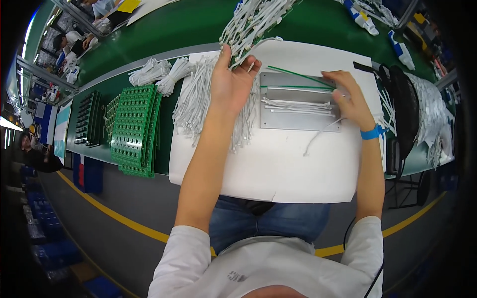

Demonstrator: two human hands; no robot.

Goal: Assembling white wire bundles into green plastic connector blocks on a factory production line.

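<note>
Head view: my left hand (230, 83), loosely cupped by white cables (257, 22); my right hand (354, 102), half-curled at green strips (298, 87); either hold, I cannot tell; light touch advisable.

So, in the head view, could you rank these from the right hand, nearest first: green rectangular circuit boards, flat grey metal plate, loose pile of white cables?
1. Flat grey metal plate: just left of the right hand.
2. Loose pile of white cables: left of the plate.
3. Green rectangular circuit boards: left of the pile.
</note>
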